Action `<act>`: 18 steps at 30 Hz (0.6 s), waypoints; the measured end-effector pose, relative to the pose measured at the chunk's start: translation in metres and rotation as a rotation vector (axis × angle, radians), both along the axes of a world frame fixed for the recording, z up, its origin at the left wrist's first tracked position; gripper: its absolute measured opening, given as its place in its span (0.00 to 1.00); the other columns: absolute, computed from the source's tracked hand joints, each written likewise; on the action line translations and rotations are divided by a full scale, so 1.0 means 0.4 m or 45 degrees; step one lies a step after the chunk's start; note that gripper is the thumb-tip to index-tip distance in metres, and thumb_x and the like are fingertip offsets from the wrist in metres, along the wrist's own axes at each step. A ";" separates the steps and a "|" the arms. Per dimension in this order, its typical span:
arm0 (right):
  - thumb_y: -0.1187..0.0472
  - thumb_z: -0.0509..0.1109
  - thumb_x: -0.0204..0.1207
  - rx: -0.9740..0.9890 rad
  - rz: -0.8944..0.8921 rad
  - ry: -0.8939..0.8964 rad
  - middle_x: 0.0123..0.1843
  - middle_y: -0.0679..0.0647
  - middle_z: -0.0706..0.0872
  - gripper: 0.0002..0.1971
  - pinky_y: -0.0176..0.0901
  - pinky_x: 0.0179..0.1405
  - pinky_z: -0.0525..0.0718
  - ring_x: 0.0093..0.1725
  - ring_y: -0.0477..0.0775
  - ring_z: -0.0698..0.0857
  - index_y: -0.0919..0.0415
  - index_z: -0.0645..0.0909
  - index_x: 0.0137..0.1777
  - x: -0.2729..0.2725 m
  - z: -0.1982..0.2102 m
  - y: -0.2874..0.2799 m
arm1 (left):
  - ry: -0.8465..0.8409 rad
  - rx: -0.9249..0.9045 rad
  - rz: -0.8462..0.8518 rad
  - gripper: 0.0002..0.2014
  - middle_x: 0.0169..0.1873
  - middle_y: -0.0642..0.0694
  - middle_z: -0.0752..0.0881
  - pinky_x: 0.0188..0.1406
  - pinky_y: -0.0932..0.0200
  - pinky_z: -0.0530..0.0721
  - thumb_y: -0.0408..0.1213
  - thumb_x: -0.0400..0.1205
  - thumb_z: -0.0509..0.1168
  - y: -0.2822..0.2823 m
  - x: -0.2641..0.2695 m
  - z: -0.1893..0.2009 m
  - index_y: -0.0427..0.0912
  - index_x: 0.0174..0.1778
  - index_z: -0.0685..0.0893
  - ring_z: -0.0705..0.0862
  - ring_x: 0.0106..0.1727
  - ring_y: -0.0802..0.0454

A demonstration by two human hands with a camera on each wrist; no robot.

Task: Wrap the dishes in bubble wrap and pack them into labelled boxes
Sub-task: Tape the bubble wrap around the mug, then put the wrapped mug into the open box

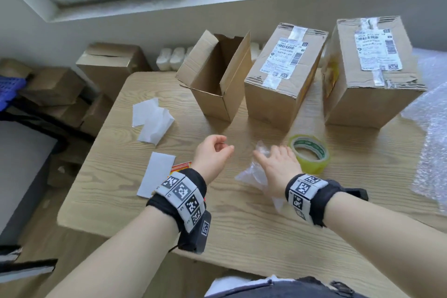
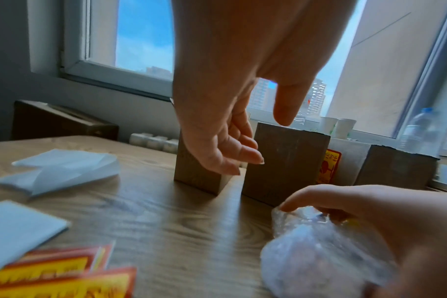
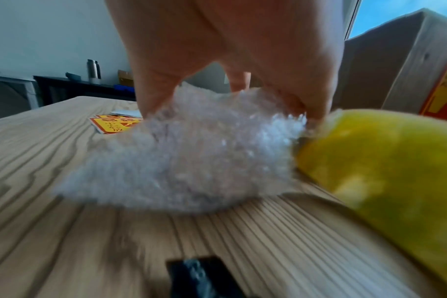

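One bubble-wrapped bundle (image 1: pixel 251 174) sits on the desk (image 1: pixel 242 225) touching the tape roll (image 1: pixel 310 152). My right hand (image 1: pixel 278 164) grips it, left hand (image 1: pixel 212 152) is loose and empty. Next up, I reckon: lift it into the open box (image 1: pixel 217 75) beyond the roll.

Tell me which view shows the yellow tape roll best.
Head view: the whole tape roll lies flat beside the right hand. The right wrist shows only its blurred yellow side; in the left wrist that hand mostly hides it.

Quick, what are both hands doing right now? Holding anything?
Left hand: loosely curled, holding nothing.
Right hand: thumb and fingers curled round the bubble-wrapped bundle, gripping it.
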State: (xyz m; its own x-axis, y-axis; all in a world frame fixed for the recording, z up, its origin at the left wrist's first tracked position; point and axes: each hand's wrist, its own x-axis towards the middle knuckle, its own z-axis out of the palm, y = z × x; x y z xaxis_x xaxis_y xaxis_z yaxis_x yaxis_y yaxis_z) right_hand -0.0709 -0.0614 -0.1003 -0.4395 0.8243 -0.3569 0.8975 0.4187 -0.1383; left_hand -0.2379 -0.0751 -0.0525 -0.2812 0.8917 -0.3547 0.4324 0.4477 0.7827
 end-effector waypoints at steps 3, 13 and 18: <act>0.45 0.75 0.65 -0.196 -0.247 0.339 0.65 0.57 0.68 0.45 0.49 0.63 0.74 0.65 0.61 0.72 0.44 0.55 0.79 -0.045 0.013 0.002 | 0.034 0.116 -0.084 0.16 0.50 0.45 0.82 0.56 0.61 0.77 0.33 0.81 0.67 0.043 -0.074 0.020 0.35 0.64 0.78 0.80 0.52 0.53; 0.53 0.77 0.70 -0.510 -1.023 1.249 0.76 0.56 0.67 0.44 0.53 0.73 0.72 0.71 0.56 0.72 0.49 0.54 0.80 -0.102 0.012 0.055 | 0.180 0.258 -0.326 0.17 0.52 0.49 0.82 0.53 0.65 0.73 0.38 0.82 0.66 0.172 -0.182 0.098 0.40 0.66 0.77 0.79 0.53 0.57; 0.55 0.78 0.69 -0.467 -1.029 1.259 0.72 0.50 0.68 0.45 0.51 0.69 0.75 0.69 0.53 0.74 0.50 0.55 0.80 -0.098 0.036 0.076 | 0.201 -0.082 -0.598 0.33 0.66 0.44 0.78 0.63 0.53 0.79 0.52 0.78 0.68 0.148 -0.132 0.066 0.40 0.76 0.68 0.78 0.64 0.50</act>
State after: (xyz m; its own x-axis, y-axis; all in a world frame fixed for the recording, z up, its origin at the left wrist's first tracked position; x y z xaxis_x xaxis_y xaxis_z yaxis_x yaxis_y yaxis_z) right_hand -0.1099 -0.0311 -0.0859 -0.0761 0.9000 -0.4291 0.3312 -0.3831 -0.8623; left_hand -0.2907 -0.0159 -0.0259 0.0910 0.9126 -0.3986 0.7101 0.2211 0.6685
